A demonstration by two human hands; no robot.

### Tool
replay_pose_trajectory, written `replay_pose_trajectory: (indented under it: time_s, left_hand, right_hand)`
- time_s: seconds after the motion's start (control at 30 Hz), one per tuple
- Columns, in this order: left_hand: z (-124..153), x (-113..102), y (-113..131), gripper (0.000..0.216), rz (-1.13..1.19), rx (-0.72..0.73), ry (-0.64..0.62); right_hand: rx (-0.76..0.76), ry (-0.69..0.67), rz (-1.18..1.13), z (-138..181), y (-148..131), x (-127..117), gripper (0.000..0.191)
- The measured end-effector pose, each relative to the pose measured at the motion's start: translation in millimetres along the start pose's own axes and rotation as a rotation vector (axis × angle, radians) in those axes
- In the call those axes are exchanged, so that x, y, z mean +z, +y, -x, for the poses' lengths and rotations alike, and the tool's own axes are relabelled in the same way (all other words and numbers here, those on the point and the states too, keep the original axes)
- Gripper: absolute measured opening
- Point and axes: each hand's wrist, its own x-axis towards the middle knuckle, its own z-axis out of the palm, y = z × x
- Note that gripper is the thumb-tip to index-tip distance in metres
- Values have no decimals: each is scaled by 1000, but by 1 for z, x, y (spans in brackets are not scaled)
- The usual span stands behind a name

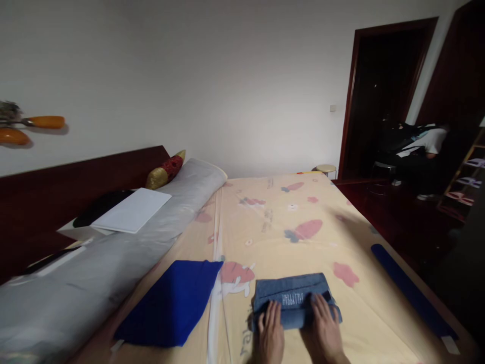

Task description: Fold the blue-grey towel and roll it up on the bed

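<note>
Bedroom, seen from the foot side of a bed covered by a pale yellow printed sheet (pixel 288 222).

1. Towel (pixel 291 296): a folded denim-blue piece with a line of white lettering, lying flat on the sheet at lower centre of the frame. Its long axis runs left to right across the picture.
2. Left hand (pixel 270 328): palm down on the near left part of the towel, fingers (pixel 273 311) extended and laid flat, neither curled nor pinching.
3. Right hand (pixel 326 328): the same pose on the near right part, fingers (pixel 320 306) straight and spread.
4. Relation: the towel lies directly ahead of the fingertips, toward the top of the frame. Both hands rest on its near edge, about equally close, one at each end of the long axis.
5. Blue cloth (pixel 170 303): a brighter blue piece lying flat to the left, apart from the towel.
6. Strip (pixel 409 290): dark blue, along the bed's right edge.
7. Bolster (pixel 113 263): a long grey roll along the left side, with a white board (pixel 132 210) on it and a red-and-gold cushion (pixel 166 172) at its far end, against a dark headboard (pixel 56 197).
8. Door (pixel 382 96): dark frame at upper right, with a stool (pixel 326 168) beside it.

Limits: the wrists are cut off by the bottom edge, the thumbs cannot be made out, and the dark shapes at right are unclear.
</note>
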Motion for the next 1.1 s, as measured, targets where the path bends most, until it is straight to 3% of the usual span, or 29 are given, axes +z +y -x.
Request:
replay_pose_trajectory:
  time_s: [0.1,0.2,0.4,0.5,0.67,0.8,0.9,1.1]
  left_hand:
    - [-8,-1,27,55,87,187,-69]
    - [-10,-12,13,53,72,255,-60]
    - [7,-16,-60,49,-54,81,-23]
    - [10,-9,-63,48,-115,17,47]
    - [13,-4,-51,56,-182,63,195]
    - [27,3,-57,69,-134,198,145]
    - [30,5,-55,72,-96,136,97]
    - [-4,-17,-35,60,55,-80,-120]
  right_hand:
    - [-165,-126,-147,-6,-30,2,46]
    - [-180,-153,-173,-8,-15,-1,47]
    - [-71,-87,-23,-2,53,-11,50]
    - [-68,-52,23,-4,54,-10,48]
    - [-64,-9,69,4,50,-10,40]
    - [-139,-117,15,37,71,-6,54]
    - [-100,-152,1,48,74,-3,57]
    - [-25,-79,9,-2,39,-19,40]
